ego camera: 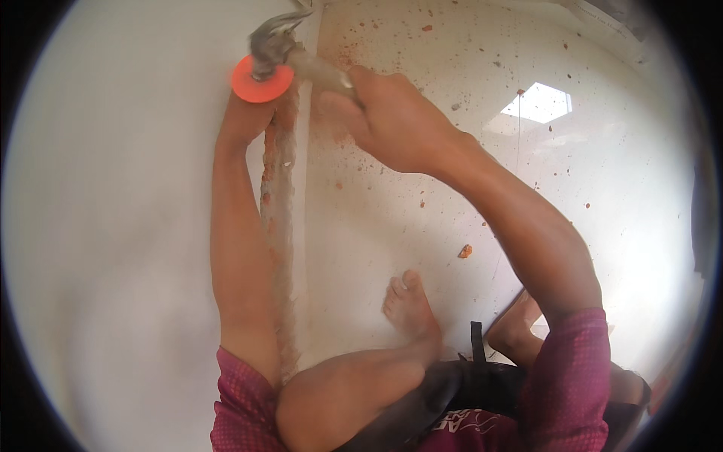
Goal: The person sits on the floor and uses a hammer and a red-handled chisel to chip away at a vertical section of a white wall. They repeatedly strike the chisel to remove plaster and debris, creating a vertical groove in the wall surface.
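My right hand (pixel 404 121) grips the handle of a claw hammer (pixel 274 42), which looks slightly blurred. The hammer's striking end sits over the middle of a round orange hand guard (pixel 262 90), apparently that of a chisel. Under the guard, my left hand (pixel 248 121) is wrapped around the tool; most of its fingers and the tool's tip are hidden. Just beside that hand runs a rough channel (pixel 278 181) cut along the foot of the white wall (pixel 124 186), with reddish brick and grey mortar exposed.
Brick chips and reddish dust lie scattered over the pale glossy floor (pixel 361 226), among them a larger brick fragment (pixel 465 251). My bare foot (pixel 411 308) rests near the wall. Printed sheeting (pixel 607 22) lies at the far right. A narrow white strip (pixel 301 169) borders the channel.
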